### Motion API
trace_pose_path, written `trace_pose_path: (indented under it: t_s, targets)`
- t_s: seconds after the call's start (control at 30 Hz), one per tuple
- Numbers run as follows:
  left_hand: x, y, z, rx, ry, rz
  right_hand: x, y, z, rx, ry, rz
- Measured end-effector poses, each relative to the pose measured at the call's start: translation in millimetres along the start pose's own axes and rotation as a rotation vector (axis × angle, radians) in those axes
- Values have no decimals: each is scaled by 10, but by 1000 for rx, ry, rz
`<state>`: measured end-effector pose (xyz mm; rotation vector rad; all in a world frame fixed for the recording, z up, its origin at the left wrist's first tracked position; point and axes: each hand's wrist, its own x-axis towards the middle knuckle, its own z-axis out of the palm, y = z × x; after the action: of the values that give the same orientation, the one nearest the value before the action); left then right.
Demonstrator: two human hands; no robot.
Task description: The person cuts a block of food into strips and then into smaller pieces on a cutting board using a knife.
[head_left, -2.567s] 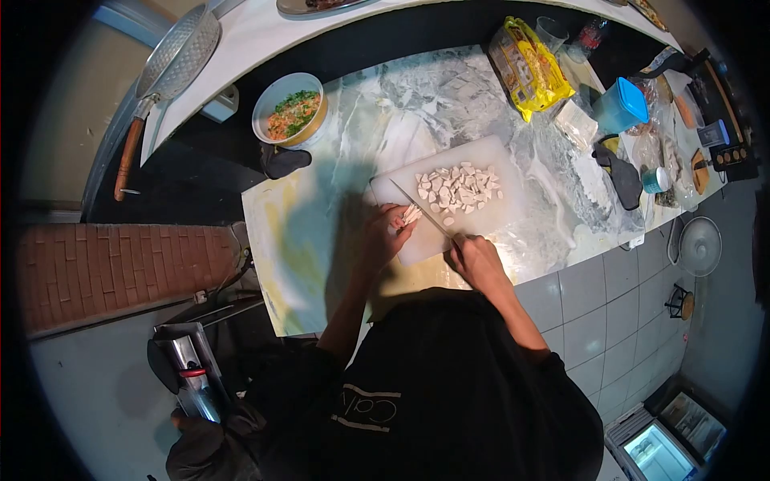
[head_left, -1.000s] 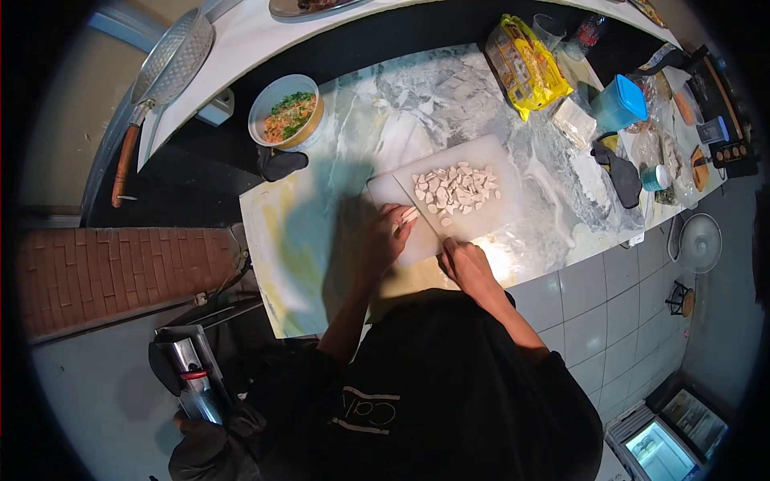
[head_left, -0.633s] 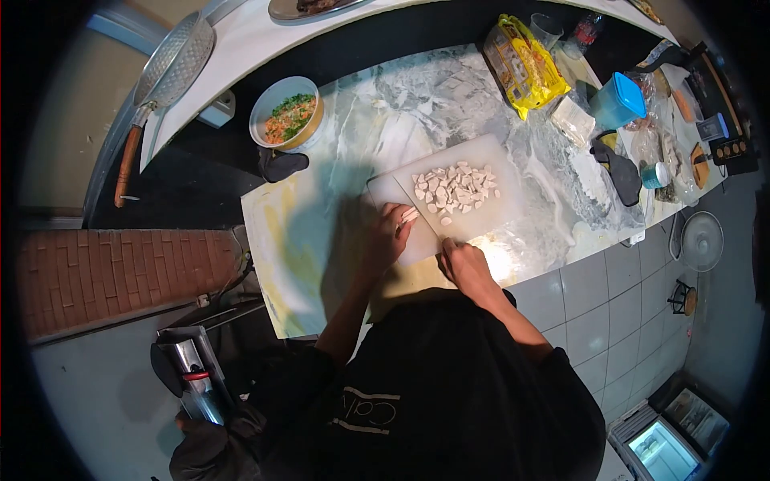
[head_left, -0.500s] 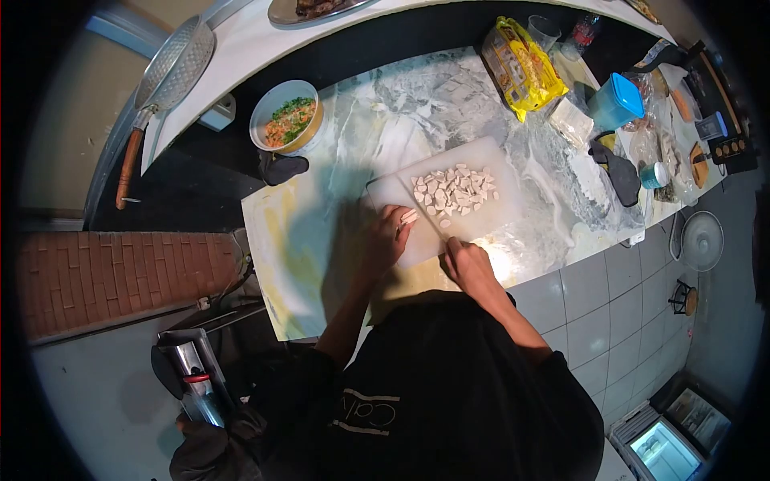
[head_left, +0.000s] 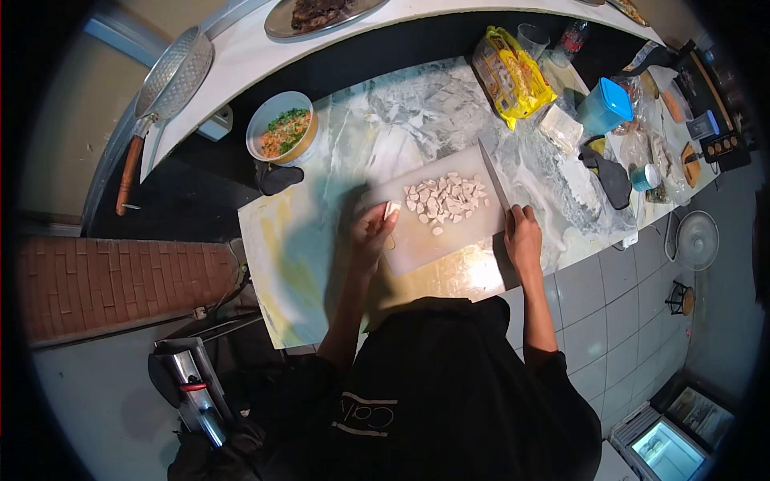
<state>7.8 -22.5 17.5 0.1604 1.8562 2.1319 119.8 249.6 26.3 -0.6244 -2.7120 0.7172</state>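
Note:
My right hand is wrapped round the handle of a long kitchen knife, whose blade points away from me along the right edge of the white cutting board. At the board's left side, my left hand pinches a pale food piece between thumb and fingers. Between the two hands lies a heap of pale chopped pieces with light pinkish cut faces. One round slice rests apart from it, nearer to me.
A bowl of chopped greens and orange bits stands back left. Toward the back right are a yellow packet, a white block, a blue-lidded container and a dark cloth. A strainer lies on the raised ledge.
My right hand has carried the knife from the middle of the board to its right edge. My left hand has shifted slightly left, turning up the piece it pinches.

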Motion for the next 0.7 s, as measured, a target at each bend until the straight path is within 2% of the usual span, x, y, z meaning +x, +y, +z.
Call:
trace_pose_path:
  t_s: [0.07,0.2,0.27,0.3,0.37,0.47,0.7]
  targets:
    - [-11,113,-18,-217,33,-195,44,56,30,-17,-25,-18]
    - [36,-192,-198,-437,-17,-316,133,61,43,-8,-48,-1]
    - [34,-210,-197,-576,-248,-286,166,20,29,-95,-72,-7]
    - [16,-156,-144,-577,-247,-284,176,-19,9,-96,-72,-9]
    - [-33,6,15,-542,-103,-415,187,-90,-34,-232,-139,24]
    - [1,-199,-23,-531,-145,-391,182,-64,45,-228,-117,30]
    - [-11,-179,-6,-464,-114,-418,146,-91,20,-207,-121,67]
